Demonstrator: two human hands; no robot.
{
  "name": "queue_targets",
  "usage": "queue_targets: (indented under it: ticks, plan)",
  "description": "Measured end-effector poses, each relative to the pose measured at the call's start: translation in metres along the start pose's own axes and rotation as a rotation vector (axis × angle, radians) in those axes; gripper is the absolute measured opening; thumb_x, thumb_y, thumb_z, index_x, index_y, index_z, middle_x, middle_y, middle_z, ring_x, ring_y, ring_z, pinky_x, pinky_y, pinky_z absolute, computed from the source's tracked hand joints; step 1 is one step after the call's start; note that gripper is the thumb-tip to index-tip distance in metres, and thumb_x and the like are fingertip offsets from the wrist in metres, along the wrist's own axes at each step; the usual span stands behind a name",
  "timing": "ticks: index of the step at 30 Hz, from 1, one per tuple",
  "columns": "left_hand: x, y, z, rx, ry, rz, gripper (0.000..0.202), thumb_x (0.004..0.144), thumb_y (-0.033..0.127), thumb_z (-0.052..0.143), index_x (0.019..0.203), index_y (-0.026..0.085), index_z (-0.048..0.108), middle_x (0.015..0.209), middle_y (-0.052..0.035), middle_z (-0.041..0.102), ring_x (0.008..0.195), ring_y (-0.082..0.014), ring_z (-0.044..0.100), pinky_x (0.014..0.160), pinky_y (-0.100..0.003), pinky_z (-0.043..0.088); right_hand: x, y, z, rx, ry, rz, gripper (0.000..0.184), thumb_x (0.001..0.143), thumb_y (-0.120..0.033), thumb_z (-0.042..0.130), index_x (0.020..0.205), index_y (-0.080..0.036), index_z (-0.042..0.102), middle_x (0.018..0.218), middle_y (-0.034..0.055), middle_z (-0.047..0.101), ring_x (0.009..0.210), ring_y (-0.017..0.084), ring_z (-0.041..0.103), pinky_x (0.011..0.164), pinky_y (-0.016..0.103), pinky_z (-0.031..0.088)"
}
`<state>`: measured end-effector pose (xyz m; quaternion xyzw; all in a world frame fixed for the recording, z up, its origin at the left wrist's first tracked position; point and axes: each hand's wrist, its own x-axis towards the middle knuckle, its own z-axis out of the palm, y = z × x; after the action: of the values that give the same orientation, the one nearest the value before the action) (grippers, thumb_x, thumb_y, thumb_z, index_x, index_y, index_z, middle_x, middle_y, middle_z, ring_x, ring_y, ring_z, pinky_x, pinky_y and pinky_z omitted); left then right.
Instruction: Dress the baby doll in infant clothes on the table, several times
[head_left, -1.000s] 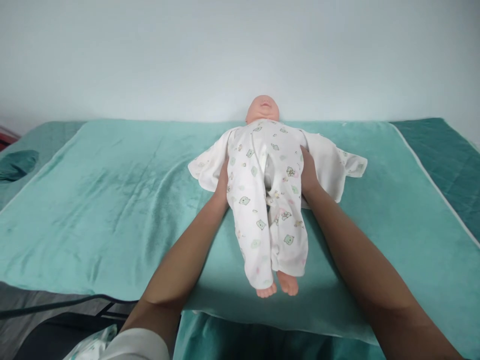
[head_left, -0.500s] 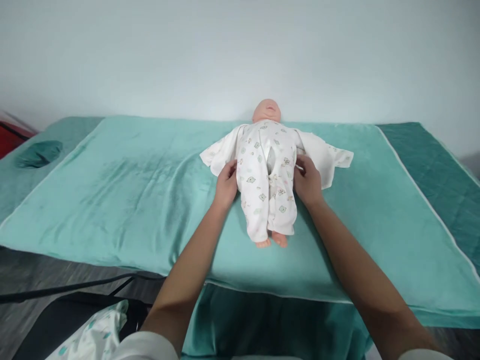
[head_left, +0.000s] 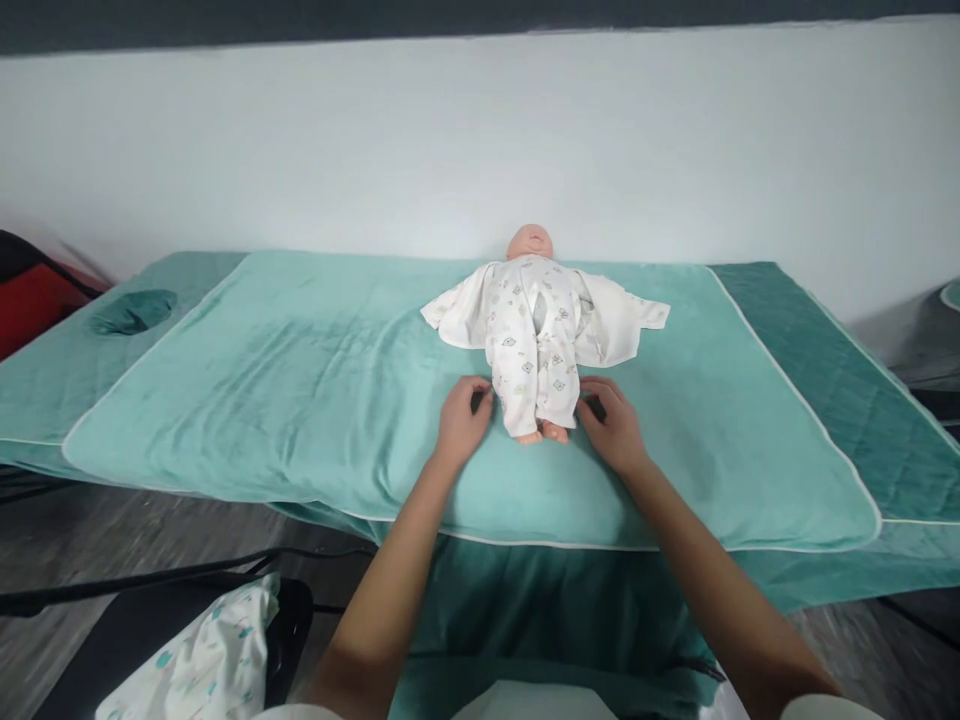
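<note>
A baby doll (head_left: 530,241) lies on its back, head towards the wall, its bare feet towards me. It wears white printed baby trousers (head_left: 517,350), with a gap at the crotch. A white baby top (head_left: 609,315) spreads open under it, sleeves out to both sides. My left hand (head_left: 465,420) is at the lower left trouser edge, thumb and fingers curled into a pinch. At the opposite edge, my right hand (head_left: 611,425) is curled the same way, its fingertips against the cloth. Any fabric between the fingertips is small and hard to see.
A green padded bed (head_left: 300,400) with a face hole (head_left: 133,312) at its left end stands against a white wall (head_left: 337,150). In front at lower left, a printed white cloth (head_left: 202,650) lies on a black chair (head_left: 82,650). A red item (head_left: 34,305) is at far left.
Both hands have moved from the doll's hips down along the trousers to the lower legs. The view has drawn back and lifted, showing more wall and floor.
</note>
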<state>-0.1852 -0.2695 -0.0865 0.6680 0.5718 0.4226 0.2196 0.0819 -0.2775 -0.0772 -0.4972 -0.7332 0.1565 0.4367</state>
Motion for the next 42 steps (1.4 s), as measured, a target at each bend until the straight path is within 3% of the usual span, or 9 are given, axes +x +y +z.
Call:
queue_targets:
  ticks: [6,10,16,21,24,27,31,38,42]
  plan:
    - [-0.040,0.015,-0.006,0.094,-0.188,0.118,0.035,0.077,0.016,0.068,0.110,0.022,0.057,0.120,-0.0092,0.067,0.114,-0.0263,0.061,0.104,-0.044,0.045,-0.016,-0.023,-0.004,0.028,-0.087,-0.149,0.028,0.094,-0.028,0.060,0.122,-0.028,0.063,0.138,0.0136,0.061,0.130,0.030,0.059,0.108,0.054,0.051]
    - [-0.037,0.023,-0.004,0.167,-0.239,0.178,0.014,0.083,0.017,0.061,0.096,0.022,0.059,0.103,-0.0058,0.069,0.104,-0.0255,0.063,0.099,-0.044,0.043,0.001,-0.041,-0.005,-0.026,-0.299,-0.278,0.026,0.095,-0.021,0.054,0.118,-0.027,0.064,0.143,0.0099,0.060,0.143,0.030,0.046,0.116,0.056,0.044]
    - [-0.036,0.033,-0.007,-0.170,-0.214,0.096,0.008,0.083,0.015,0.055,0.088,0.021,0.054,0.090,-0.0012,0.063,0.089,-0.0177,0.058,0.086,-0.032,0.045,0.010,-0.069,-0.013,-0.274,-0.552,-0.284,0.033,0.089,-0.012,0.054,0.120,-0.022,0.062,0.148,0.0100,0.056,0.149,0.034,0.037,0.117,0.058,0.036]
    - [-0.035,0.060,-0.017,-0.384,-0.102,0.018,0.006,0.082,0.017,0.057,0.085,0.021,0.053,0.083,0.0023,0.054,0.081,-0.0138,0.053,0.081,-0.027,0.044,0.007,-0.097,-0.002,-0.397,-0.382,-0.254,0.020,0.094,-0.028,0.063,0.112,-0.020,0.059,0.129,0.0125,0.066,0.125,0.032,0.057,0.116,0.057,0.032]
    - [-0.034,0.071,-0.024,-0.420,-0.091,0.022,0.009,0.082,0.016,0.056,0.088,0.021,0.054,0.081,0.0031,0.052,0.078,-0.0126,0.051,0.078,-0.026,0.043,0.009,-0.106,0.006,-0.316,-0.357,-0.253,0.019,0.094,-0.033,0.068,0.104,-0.021,0.059,0.115,0.0103,0.067,0.111,0.029,0.060,0.103,0.047,0.042]
    - [-0.034,0.071,-0.030,-0.407,-0.097,0.038,0.005,0.084,0.019,0.058,0.088,0.021,0.055,0.082,0.0025,0.055,0.078,-0.0126,0.053,0.078,-0.026,0.044,0.011,-0.107,0.008,-0.155,-0.371,-0.228,0.014,0.096,-0.031,0.065,0.091,-0.022,0.056,0.101,0.0061,0.064,0.097,0.024,0.059,0.085,0.036,0.046]
    - [-0.040,0.065,-0.036,-0.357,-0.062,0.061,0.003,0.085,0.018,0.056,0.084,0.021,0.056,0.080,0.0021,0.059,0.077,-0.0130,0.056,0.077,-0.027,0.045,0.014,-0.102,0.002,-0.072,-0.307,-0.229,0.014,0.097,-0.025,0.060,0.084,-0.022,0.055,0.094,0.0041,0.061,0.092,0.021,0.058,0.081,0.032,0.044]
    - [-0.044,0.070,-0.034,-0.238,-0.097,0.098,0.004,0.084,0.018,0.057,0.082,0.021,0.056,0.080,0.0020,0.059,0.077,-0.0137,0.054,0.075,-0.027,0.042,0.011,-0.091,0.002,-0.306,-0.196,-0.070,0.014,0.088,-0.012,0.055,0.095,-0.022,0.060,0.099,0.0047,0.065,0.085,0.020,0.060,0.067,0.030,0.039]
    - [-0.042,0.063,-0.032,-0.218,-0.129,0.088,0.005,0.083,0.016,0.056,0.081,0.021,0.055,0.081,0.0019,0.058,0.078,-0.0141,0.055,0.076,-0.028,0.044,0.003,-0.088,0.004,-0.423,-0.231,-0.141,0.015,0.092,-0.010,0.052,0.093,-0.021,0.062,0.092,0.0059,0.066,0.083,0.021,0.059,0.066,0.031,0.039]
